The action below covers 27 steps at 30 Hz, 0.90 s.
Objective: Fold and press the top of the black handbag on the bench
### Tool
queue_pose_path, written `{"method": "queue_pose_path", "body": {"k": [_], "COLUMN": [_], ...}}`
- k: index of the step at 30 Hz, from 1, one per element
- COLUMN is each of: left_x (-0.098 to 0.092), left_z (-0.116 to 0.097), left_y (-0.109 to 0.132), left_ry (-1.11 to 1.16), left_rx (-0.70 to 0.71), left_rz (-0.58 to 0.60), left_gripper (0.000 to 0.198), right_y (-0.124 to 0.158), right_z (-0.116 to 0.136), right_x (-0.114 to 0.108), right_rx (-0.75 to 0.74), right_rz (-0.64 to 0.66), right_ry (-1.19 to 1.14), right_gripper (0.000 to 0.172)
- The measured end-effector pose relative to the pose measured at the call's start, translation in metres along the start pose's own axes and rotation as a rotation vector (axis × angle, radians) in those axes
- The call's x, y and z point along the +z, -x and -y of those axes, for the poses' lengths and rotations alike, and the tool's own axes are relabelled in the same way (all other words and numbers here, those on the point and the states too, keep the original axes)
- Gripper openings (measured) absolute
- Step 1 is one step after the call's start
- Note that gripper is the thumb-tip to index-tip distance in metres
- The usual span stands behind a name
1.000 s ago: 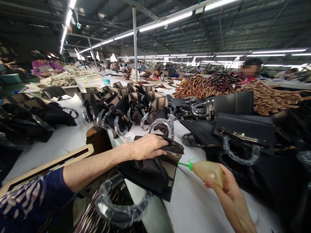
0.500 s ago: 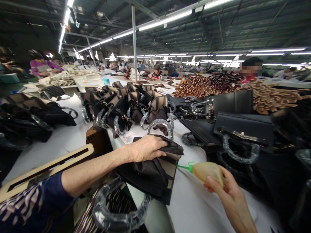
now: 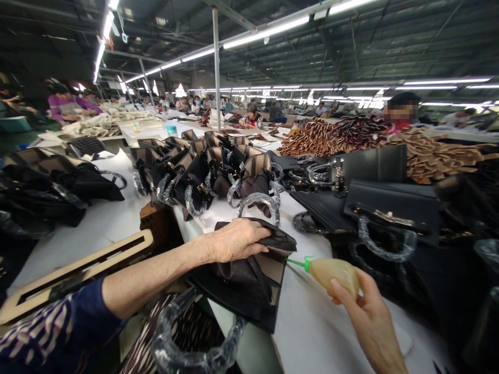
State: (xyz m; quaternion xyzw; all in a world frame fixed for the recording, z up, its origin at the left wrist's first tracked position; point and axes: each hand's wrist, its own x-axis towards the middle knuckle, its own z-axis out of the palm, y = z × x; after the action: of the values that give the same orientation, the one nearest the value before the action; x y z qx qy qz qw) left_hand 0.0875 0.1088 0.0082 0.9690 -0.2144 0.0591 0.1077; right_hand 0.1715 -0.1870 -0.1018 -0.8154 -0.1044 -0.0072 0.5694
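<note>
My left hand (image 3: 233,241) grips the folded-back dark lining of a black handbag (image 3: 249,283) that lies on the white table (image 3: 315,327) in front of me. My right hand (image 3: 364,311) holds a soft yellowish squeeze bottle (image 3: 336,272) with a thin green nozzle. The nozzle tip touches or nearly touches the bag's open edge just under my left hand's fingers. A plastic-wrapped bag handle (image 3: 191,348) arches up at the bottom, close to my left forearm.
Rows of dark handbags with wrapped handles (image 3: 202,171) stand beyond my hands. Flat black bag panels (image 3: 390,200) lie at right, brown leather pieces (image 3: 429,153) behind them. A wooden slotted template (image 3: 74,270) lies at left. Other people work at distant tables.
The bottle has shifted slightly, its nozzle staying at the bag's edge. My left hand keeps its grip on the lining. The view has barely moved.
</note>
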Motion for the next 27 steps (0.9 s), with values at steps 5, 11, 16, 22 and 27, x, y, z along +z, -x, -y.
{"method": "queue_pose_path", "body": {"k": [5,11,16,22,27], "left_x": [0.002,0.001,0.003,0.003,0.002], "left_z": [0.0,-0.001,0.001,0.0,-0.001], "left_y": [0.004,0.003,0.002,0.003,0.002], "left_ry": [0.012,-0.007,-0.024,-0.016,-0.008], "left_rx": [0.002,0.013,0.019,0.026,0.006], "left_rz": [-0.014,-0.009,-0.01,-0.007,0.005], "left_gripper": [0.018,0.018,0.018,0.019,0.018], "right_y": [0.003,0.005,0.003,0.001,0.002], "right_z": [0.005,0.013,0.012,0.011,0.01], "right_x": [-0.007,-0.012,-0.011,-0.006,-0.005], "right_rx": [0.053,0.091,0.112,0.123,0.111], "right_rz": [0.071,0.024,0.052,0.027,0.035], "right_ry": [-0.027,-0.043,-0.049,-0.067,-0.066], "right_gripper": [0.065,0.058,0.067,0.069,0.067]}}
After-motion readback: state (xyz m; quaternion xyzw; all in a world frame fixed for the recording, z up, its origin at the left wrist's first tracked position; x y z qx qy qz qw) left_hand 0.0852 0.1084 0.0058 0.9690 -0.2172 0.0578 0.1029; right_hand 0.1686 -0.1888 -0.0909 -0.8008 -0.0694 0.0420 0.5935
